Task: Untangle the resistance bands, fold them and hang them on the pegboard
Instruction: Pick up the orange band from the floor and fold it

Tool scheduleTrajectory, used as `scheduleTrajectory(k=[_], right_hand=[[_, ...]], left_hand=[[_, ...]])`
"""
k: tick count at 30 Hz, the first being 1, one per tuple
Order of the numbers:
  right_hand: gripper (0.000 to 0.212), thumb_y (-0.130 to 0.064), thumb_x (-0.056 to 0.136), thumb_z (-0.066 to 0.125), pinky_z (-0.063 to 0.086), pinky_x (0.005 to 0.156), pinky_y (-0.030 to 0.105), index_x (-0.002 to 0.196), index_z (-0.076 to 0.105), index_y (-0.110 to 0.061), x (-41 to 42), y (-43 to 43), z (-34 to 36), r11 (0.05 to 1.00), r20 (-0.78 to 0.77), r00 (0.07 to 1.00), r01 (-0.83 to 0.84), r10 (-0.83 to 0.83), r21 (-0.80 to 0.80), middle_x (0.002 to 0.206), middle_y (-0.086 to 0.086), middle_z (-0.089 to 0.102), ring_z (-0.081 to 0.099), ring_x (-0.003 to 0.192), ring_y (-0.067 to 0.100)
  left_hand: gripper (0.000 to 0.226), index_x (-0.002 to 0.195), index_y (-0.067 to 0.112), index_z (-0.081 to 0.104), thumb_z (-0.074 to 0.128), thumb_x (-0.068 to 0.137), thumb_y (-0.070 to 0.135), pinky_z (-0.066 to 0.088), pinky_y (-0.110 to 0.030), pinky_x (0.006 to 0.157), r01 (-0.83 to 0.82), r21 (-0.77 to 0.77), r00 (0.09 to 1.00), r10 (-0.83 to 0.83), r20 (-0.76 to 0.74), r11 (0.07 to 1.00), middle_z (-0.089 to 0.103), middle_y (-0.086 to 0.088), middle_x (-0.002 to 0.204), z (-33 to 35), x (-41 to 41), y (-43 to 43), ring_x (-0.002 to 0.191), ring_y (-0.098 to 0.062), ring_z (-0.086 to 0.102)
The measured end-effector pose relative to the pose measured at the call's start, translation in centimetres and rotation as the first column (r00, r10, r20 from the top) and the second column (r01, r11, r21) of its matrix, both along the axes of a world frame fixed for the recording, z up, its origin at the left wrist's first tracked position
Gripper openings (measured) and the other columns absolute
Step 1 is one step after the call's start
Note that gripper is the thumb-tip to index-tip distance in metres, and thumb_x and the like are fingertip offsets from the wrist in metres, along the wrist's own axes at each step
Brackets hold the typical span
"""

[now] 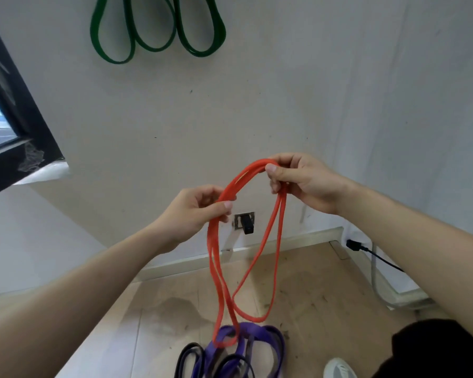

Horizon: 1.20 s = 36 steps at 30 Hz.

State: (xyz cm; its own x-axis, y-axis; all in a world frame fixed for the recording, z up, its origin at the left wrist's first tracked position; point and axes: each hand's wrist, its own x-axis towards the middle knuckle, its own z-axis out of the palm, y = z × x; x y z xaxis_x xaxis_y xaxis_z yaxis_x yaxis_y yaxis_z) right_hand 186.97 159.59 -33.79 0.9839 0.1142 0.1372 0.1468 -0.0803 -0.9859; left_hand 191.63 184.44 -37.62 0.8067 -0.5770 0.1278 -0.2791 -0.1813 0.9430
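A red resistance band (277,241) hangs doubled between my hands in front of the wall. My left hand (194,214) pinches its strands between thumb and fingers at the left. Higher up, my right hand (301,181) grips the top of the loop with curled fingers. The band's lower loops dangle to just above the floor. Under them a purple band (257,339) and a black band (189,356) lie tangled on the wooden floor. A green band (159,28) hangs in folded loops high on the wall; its hook is out of view.
A dark window frame (14,126) juts in at the left. A wall socket with a black plug (245,222) sits low on the wall. Another plug and cable (366,249) run at the right. My white shoe (339,368) shows at the bottom.
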Motion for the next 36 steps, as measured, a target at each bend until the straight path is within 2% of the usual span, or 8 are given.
scheduleTrajectory(k=[5, 9, 13, 16, 20, 26, 30, 36], right_hand=[[0.015, -0.01, 0.096, 0.059, 0.052, 0.078, 0.03, 0.105, 0.069, -0.005, 0.3, -1.3, -0.5, 0.997, -0.011, 0.999, 0.03, -0.03, 0.064, 0.075, 0.004, 0.057, 0.057, 0.072, 0.016], [0.014, -0.008, 0.092, 0.065, 0.055, 0.079, 0.027, 0.106, 0.068, -0.003, 0.2, -1.7, -1.3, 0.991, -0.066, 0.998, -0.01, 0.001, -0.137, 0.077, 0.002, 0.064, 0.062, 0.076, 0.018], [0.022, -0.005, 0.09, 0.07, 0.055, 0.09, 0.043, 0.112, 0.066, -0.006, 0.0, -0.2, -2.1, 0.954, -0.095, 0.99, -0.124, 0.102, -0.272, 0.084, 0.005, 0.067, 0.064, 0.082, 0.024], [0.019, -0.007, 0.091, 0.07, 0.056, 0.09, 0.049, 0.11, 0.067, -0.009, -0.1, 1.8, -2.0, 0.955, -0.056, 0.989, -0.15, 0.14, -0.255, 0.085, 0.009, 0.064, 0.064, 0.083, 0.026], [0.015, -0.012, 0.093, 0.068, 0.059, 0.078, 0.038, 0.107, 0.072, -0.012, -0.1, 2.8, -1.3, 0.951, 0.047, 0.998, -0.035, 0.052, -0.306, 0.078, 0.006, 0.067, 0.066, 0.074, 0.02], [0.012, -0.013, 0.094, 0.067, 0.054, 0.063, 0.028, 0.103, 0.074, -0.012, -0.8, 3.2, -0.8, 0.908, 0.082, 0.996, -0.004, 0.042, -0.418, 0.075, 0.006, 0.066, 0.059, 0.062, 0.014], [0.013, -0.015, 0.095, 0.065, 0.054, 0.063, 0.023, 0.106, 0.072, -0.014, -1.0, 3.4, -0.5, 0.899, 0.132, 0.991, 0.063, -0.006, -0.433, 0.082, 0.006, 0.072, 0.062, 0.063, 0.01], [0.024, -0.012, 0.095, 0.065, 0.053, 0.062, 0.021, 0.118, 0.07, -0.014, -1.1, 3.4, -0.9, 0.92, 0.189, 0.981, 0.113, -0.044, -0.375, 0.085, 0.003, 0.075, 0.066, 0.065, 0.011]], left_hand=[[0.015, 0.11, 0.009, 0.072, 0.063, 0.098, 0.009, 0.059, -0.027, 0.077, -0.049, -0.027, 0.999, 0.048, -0.015, 0.998, 0.071, 0.001, 0.08, 0.5, 0.7, 1.3, 0.074, -0.018, 0.068], [0.017, 0.106, 0.015, 0.075, 0.063, 0.098, 0.007, 0.058, -0.024, 0.071, -0.118, -0.122, 0.993, 0.12, 0.013, 0.985, 0.075, -0.002, 0.083, 1.2, 0.4, 1.4, 0.07, -0.016, 0.069], [0.017, 0.106, 0.012, 0.076, 0.064, 0.095, 0.005, 0.057, -0.024, 0.074, -0.094, -0.144, 0.995, 0.096, 0.009, 0.985, 0.075, -0.006, 0.084, 1.3, -0.1, 0.9, 0.071, -0.015, 0.067], [0.018, 0.109, 0.011, 0.076, 0.065, 0.095, 0.006, 0.058, -0.025, 0.077, -0.052, -0.098, 0.998, 0.056, 0.039, 0.994, 0.076, -0.007, 0.086, 1.2, -0.4, 0.4, 0.074, -0.015, 0.068], [0.019, 0.108, 0.012, 0.078, 0.067, 0.094, 0.005, 0.061, -0.033, 0.083, -0.077, -0.107, 0.996, 0.081, 0.037, 0.991, 0.078, -0.013, 0.093, 1.4, -0.6, 0.1, 0.081, -0.022, 0.073], [0.02, 0.105, 0.02, 0.08, 0.071, 0.091, 0.008, 0.055, -0.017, 0.08, -0.143, -0.017, 0.963, 0.143, 0.23, 0.99, 0.08, 0.006, 0.09, 1.4, -0.3, 0.3, 0.089, -0.007, 0.074], [0.026, 0.11, 0.03, 0.076, 0.07, 0.093, 0.012, 0.055, -0.016, 0.085, -0.079, 0.112, 0.947, 0.04, 0.318, 0.991, 0.079, 0.017, 0.095, 1.3, -0.3, 0.5, 0.092, 0.0, 0.071], [0.026, 0.113, 0.028, 0.075, 0.074, 0.091, 0.015, 0.059, -0.023, 0.086, 0.005, 0.126, 0.982, -0.029, 0.189, 0.992, 0.079, 0.006, 0.1, 0.5, -0.8, 0.1, 0.093, -0.011, 0.073]])
